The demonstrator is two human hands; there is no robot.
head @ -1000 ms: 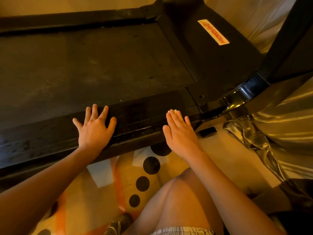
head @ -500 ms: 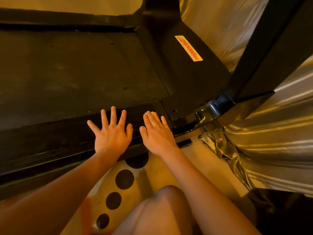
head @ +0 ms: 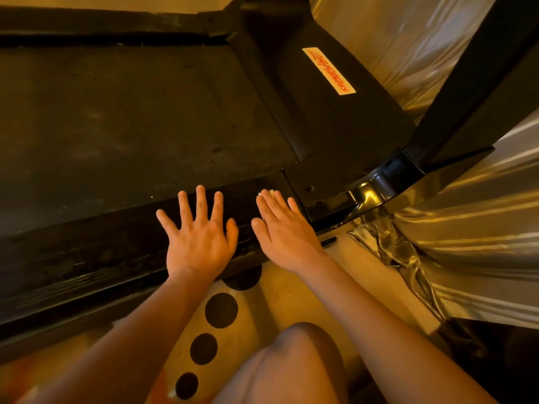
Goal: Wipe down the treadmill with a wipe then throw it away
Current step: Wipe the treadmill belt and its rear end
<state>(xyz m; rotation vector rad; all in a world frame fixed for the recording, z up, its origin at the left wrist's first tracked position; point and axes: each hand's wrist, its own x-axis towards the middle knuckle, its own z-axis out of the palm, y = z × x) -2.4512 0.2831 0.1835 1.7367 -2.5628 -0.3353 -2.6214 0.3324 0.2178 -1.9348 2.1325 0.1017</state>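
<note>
Pressing hand: your right hand (head: 284, 228) lies palm down, just right of centre in the frame, on the near side rail (head: 87, 252) of the treadmill (head: 102, 21); its fingers are straight and held close together.
Wipe: the wipe (head: 270, 192) is under that right hand; only a small pale scrap shows past the fingertips, touching the rail near the seam where the motor cover (head: 350, 126) begins; how the rest is folded you cannot tell.
Bracing hand: your left hand (head: 201, 243) rests palm down on the same rail, just beside the right; fingers and thumb are spread wide; it holds nothing.
Hands together: both are flat and apart, thumbs facing each other across a narrow strip of rail.
Belt: the dark belt (head: 131, 126) fills the upper left of the frame, beyond your fingertips; it looks dull and speckled.
Label: a pale label (head: 328, 70) with red lettering sits on the motor cover, upper centre; the lettering is too small to read.
Upright: a black upright (head: 481, 83) rises at the upper right, out of a glossy black base.
Fabric: shiny folded fabric (head: 466, 228) hangs on the right and bunches on the floor (head: 285, 298) beside the base.
Floor: pale, with a row of black dots (head: 221, 310) at lower centre, between your forearms.
Knee: your bare knee (head: 291, 360) shows at the bottom, right of the dots.
</note>
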